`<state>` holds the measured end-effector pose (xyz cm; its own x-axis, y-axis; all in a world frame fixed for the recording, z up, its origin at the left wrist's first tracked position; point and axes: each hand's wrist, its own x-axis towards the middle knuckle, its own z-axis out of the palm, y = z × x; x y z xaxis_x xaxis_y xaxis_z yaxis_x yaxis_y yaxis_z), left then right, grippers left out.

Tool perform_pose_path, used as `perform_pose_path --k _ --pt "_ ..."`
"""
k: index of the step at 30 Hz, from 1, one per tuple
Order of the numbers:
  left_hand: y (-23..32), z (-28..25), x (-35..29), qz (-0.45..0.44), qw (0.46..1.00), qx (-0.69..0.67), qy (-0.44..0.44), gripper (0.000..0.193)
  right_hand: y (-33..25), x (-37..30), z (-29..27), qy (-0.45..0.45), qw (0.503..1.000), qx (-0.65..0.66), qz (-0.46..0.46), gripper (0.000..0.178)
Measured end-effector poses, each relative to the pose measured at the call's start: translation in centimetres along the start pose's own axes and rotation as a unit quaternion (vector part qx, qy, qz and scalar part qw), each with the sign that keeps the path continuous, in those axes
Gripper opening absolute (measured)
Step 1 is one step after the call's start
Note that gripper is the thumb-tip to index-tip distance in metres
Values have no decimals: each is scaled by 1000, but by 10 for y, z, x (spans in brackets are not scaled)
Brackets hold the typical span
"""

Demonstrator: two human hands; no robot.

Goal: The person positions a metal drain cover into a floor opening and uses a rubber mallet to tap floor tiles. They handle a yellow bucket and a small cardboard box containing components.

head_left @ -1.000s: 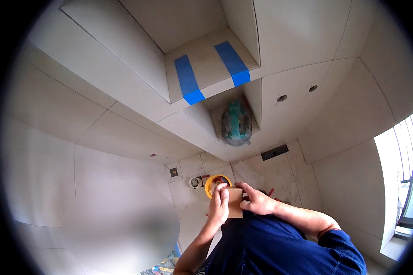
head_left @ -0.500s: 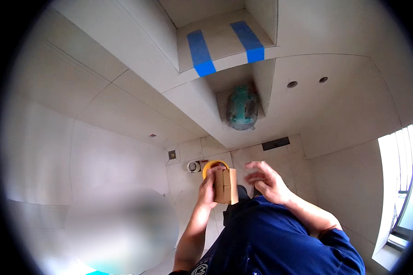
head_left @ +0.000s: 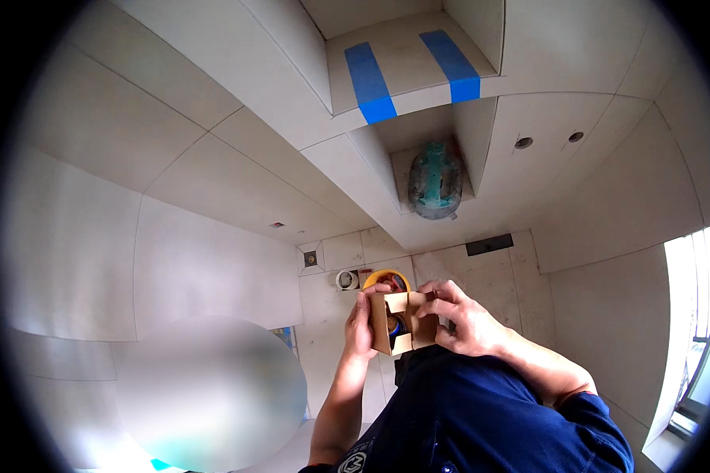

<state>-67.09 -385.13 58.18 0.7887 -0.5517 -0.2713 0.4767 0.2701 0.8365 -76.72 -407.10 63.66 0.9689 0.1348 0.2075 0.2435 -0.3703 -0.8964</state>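
While both hands grasp it, the small cardboard box (head_left: 402, 331) sits just below the frame centre, its flaps open and a blue item partly visible inside. The left hand (head_left: 361, 323) grips the box's left side; the right hand (head_left: 461, 322) holds the right side, fingers (head_left: 438, 293) curled over the top flap. A yellow ring-shaped object (head_left: 386, 277) shows directly behind the box. Above it, a green fixture (head_left: 435, 180) sits in a recess in the white panelled wall (head_left: 213, 181), and two blue tape strips (head_left: 371, 83) lie at the upper centre. A bright window (head_left: 698, 315) occupies the right edge.

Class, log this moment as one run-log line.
left hand: holds cardboard box | right hand: on box flap | box: open | behind: yellow ring
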Motion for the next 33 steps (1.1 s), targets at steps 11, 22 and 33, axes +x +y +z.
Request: perform_pose_path --k 11,22,33 --pt "5 10 7 49 999 5 15 56 -14 0 3 26 988 -144 -51 24" --pt "-3 16 20 47 997 -9 61 54 -7 -7 6 85 968 -175 -158 13" --pt "-28 27 28 -17 990 127 61 47 11 -12 0 4 970 -235 67 36"
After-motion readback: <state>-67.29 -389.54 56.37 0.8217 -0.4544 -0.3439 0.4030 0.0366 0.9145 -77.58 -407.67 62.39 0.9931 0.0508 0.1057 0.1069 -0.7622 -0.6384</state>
